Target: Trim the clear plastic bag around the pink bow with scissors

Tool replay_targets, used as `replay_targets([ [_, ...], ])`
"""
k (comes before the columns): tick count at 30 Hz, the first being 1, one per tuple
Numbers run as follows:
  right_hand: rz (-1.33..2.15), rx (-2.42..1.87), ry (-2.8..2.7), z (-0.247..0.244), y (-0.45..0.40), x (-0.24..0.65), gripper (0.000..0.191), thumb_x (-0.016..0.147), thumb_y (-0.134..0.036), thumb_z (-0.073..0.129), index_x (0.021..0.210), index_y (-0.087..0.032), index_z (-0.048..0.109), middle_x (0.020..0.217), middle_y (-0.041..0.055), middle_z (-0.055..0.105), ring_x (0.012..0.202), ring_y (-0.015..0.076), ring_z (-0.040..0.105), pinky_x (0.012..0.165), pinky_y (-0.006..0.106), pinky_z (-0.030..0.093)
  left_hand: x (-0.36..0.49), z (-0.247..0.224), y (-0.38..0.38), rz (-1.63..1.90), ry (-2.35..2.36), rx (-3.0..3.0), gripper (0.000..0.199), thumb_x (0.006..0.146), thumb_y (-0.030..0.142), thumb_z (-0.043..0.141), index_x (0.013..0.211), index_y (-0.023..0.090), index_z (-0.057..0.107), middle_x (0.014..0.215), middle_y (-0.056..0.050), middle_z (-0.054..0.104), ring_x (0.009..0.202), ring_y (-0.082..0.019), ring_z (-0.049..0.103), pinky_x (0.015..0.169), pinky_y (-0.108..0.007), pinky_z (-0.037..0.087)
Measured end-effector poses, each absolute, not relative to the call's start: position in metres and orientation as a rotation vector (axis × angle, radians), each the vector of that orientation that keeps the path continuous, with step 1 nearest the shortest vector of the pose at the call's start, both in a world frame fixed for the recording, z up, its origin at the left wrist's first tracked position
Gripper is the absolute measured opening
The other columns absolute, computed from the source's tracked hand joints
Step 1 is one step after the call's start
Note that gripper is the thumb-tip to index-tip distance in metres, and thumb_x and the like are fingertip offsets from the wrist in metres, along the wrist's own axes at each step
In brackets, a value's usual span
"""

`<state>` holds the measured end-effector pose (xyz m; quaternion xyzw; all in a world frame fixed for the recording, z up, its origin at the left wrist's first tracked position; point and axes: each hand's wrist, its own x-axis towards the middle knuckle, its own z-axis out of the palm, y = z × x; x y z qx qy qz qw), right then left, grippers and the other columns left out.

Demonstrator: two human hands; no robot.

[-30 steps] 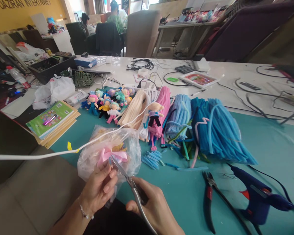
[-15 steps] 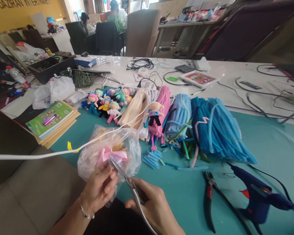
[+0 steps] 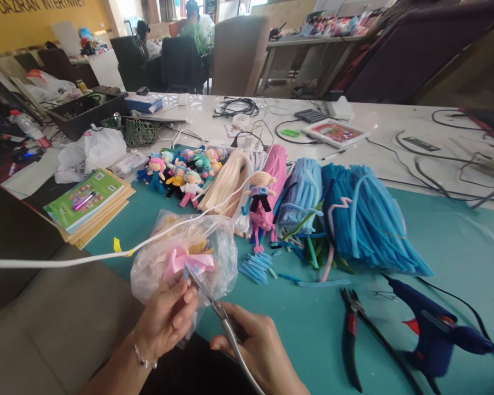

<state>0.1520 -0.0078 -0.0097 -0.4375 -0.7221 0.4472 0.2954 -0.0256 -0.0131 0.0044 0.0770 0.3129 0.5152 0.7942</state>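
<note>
The left hand point(image 3: 168, 321) is closed on a small pink bow point(image 3: 188, 261), pinching it between thumb and fingers just above the near edge of the teal mat point(image 3: 313, 329). The right hand point(image 3: 260, 354) is wrapped around the handles of metal pliers point(image 3: 214, 304); the pliers' serrated tip meets the bow at the left fingertips, with the jaws drawn together on or right beside a small blue bit under the bow, though whether they actually bite it cannot be told. Bow and hands sit in front of a clear plastic bag point(image 3: 214, 247), which lies on the mat's near left part and holds more pink and yellow pieces.

A white cable point(image 3: 86, 258) runs from the left across the top of the bag. Beyond the bag on the mat, a doll point(image 3: 260, 195) lies against bundles of pipe cleaners point(image 3: 354, 219) in cream, pink, light blue and darker blue, with short blue offcuts point(image 3: 253, 269) just to the bag's right. A cluster of small dolls point(image 3: 181, 170) stands at the mat's far left corner. To the right of the hands, red-handled cutters point(image 3: 349, 323) lie on the mat, and a blue glue gun point(image 3: 432, 329) lies further right. Off the mat's left edge rests a green book point(image 3: 84, 200) on a stack
</note>
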Motion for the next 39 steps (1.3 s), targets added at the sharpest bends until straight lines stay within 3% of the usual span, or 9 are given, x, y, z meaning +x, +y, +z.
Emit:
replay_targets([
  [5, 1.271, -1.188, -1.917, -0.011, -0.008, 0.152, 0.068, 0.077, -0.074, 0.053, 0.088, -0.011, 0.074, 0.05, -0.0058, 0.039, 0.046, 0.008, 0.027, 0.042, 0.018, 0.032, -0.029, 0.004, -0.014, 1.056, 0.606, 0.111, 0.029, 0.07, 0.029, 0.08, 0.074, 0.014, 0.055, 0.062, 0.007, 0.052, 0.032, 0.001, 0.037, 0.022, -0.007, 0.03],
  [16, 1.113, -1.166, -1.945, -0.009, -0.009, 0.153, 0.077, 0.073, -0.081, 0.049, 0.093, -0.011, 0.073, 0.056, -0.0021, 0.053, 0.049, 0.0107, 0.041, 0.048, 0.019, 0.039, -0.034, 0.002, -0.014, 1.014, 0.513, 0.088, 0.02, 0.077, 0.024, 0.072, 0.074, 0.015, 0.054, 0.064, 0.005, 0.052, 0.034, 0.0, 0.039, 0.023, -0.008, 0.032],
  [22, 1.138, -1.228, -1.949, -0.011, -0.009, 0.152, 0.064, 0.083, -0.07, 0.049, 0.088, -0.012, 0.074, 0.052, -0.0033, 0.048, 0.047, 0.0093, 0.036, 0.045, 0.017, 0.036, -0.033, 0.006, -0.013, 1.054, 0.632, 0.109, 0.03, 0.072, 0.031, 0.078, 0.074, 0.015, 0.053, 0.063, 0.007, 0.049, 0.032, 0.001, 0.036, 0.022, -0.007, 0.03],
  [26, 1.159, -1.24, -1.95, -0.011, -0.009, 0.152, 0.066, 0.079, -0.073, 0.052, 0.09, -0.011, 0.072, 0.052, -0.0042, 0.046, 0.047, 0.0094, 0.034, 0.043, 0.018, 0.035, -0.028, 0.011, -0.011, 1.122, 0.798, 0.168, 0.037, 0.066, 0.035, 0.082, 0.07, 0.015, 0.051, 0.06, 0.008, 0.051, 0.029, 0.002, 0.032, 0.022, -0.008, 0.027],
  [33, 1.043, -1.273, -1.964, -0.012, -0.006, 0.158, 0.07, 0.078, -0.077, 0.049, 0.092, -0.012, 0.071, 0.053, -0.0029, 0.051, 0.046, 0.0107, 0.04, 0.043, 0.02, 0.036, -0.023, 0.013, -0.012, 1.191, 1.022, 0.305, 0.044, 0.063, 0.046, 0.081, 0.06, 0.016, 0.048, 0.042, 0.01, 0.046, 0.026, 0.001, 0.027, 0.022, -0.007, 0.023],
  [39, 0.915, -1.228, -1.995, -0.015, -0.009, 0.161, 0.067, 0.08, -0.075, 0.049, 0.098, -0.014, 0.071, 0.057, 0.0008, 0.062, 0.047, 0.0134, 0.052, 0.049, 0.021, 0.045, -0.02, 0.014, -0.013, 1.26, 1.178, 0.414, 0.045, 0.065, 0.051, 0.078, 0.061, 0.018, 0.048, 0.033, 0.011, 0.044, 0.023, -0.001, 0.029, 0.023, -0.009, 0.024],
])
